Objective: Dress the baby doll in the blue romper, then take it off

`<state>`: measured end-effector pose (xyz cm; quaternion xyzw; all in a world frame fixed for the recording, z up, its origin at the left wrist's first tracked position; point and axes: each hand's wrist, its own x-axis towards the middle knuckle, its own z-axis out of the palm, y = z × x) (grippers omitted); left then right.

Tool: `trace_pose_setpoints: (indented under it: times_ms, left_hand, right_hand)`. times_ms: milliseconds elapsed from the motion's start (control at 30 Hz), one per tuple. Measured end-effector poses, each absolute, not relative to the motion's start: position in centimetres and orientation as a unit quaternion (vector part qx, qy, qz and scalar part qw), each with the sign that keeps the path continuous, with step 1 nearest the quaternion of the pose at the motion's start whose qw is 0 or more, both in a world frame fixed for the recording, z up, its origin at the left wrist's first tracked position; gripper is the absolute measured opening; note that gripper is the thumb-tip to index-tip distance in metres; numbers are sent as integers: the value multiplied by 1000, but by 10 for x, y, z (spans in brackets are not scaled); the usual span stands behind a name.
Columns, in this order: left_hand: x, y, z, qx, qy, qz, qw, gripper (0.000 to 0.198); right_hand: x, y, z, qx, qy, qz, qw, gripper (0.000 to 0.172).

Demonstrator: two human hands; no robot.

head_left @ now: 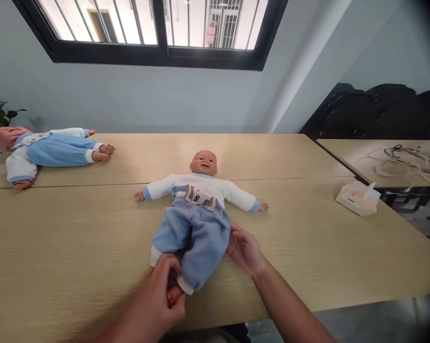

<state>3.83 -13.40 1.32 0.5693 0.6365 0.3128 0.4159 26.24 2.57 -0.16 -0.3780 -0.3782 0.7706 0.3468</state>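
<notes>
A baby doll [205, 164] lies on its back on the table, arms spread, head away from me. It wears a white long-sleeved top [172, 186] with blue cuffs and light blue trousers [207, 233] with an animal-face bib and white leg cuffs. My left hand [161, 290] is closed around the doll's feet and ankles, which are lifted a little and mostly hidden by my fingers. Beside the hip, my right hand [244, 248] touches the side of the trousers with its fingers apart; some fingertips are hidden against the cloth.
A second doll [61, 150] in similar clothes lies at the far left of the table [293, 267]. A tissue box [358, 197] stands near the right edge. Coiled cables [407, 159] rest on another table, with black chairs [375, 112] behind. A plant [0, 114] is at the left.
</notes>
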Motion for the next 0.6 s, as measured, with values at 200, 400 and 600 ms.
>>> trace_pose_setpoints:
  times_ms: [200,400,600]
  left_hand:
    - [0,-138,17,412,578,436,554,24]
    - [-18,-154,28,485,611,392,487,22]
    - [-10,-151,33,499,626,387,457,23]
  right_hand:
    - [272,43,-6,-392,-527,715,239,20]
    - [252,71,-14,-550,-584,526,281,11]
    - [260,71,-4,-456,-504,664,312,26]
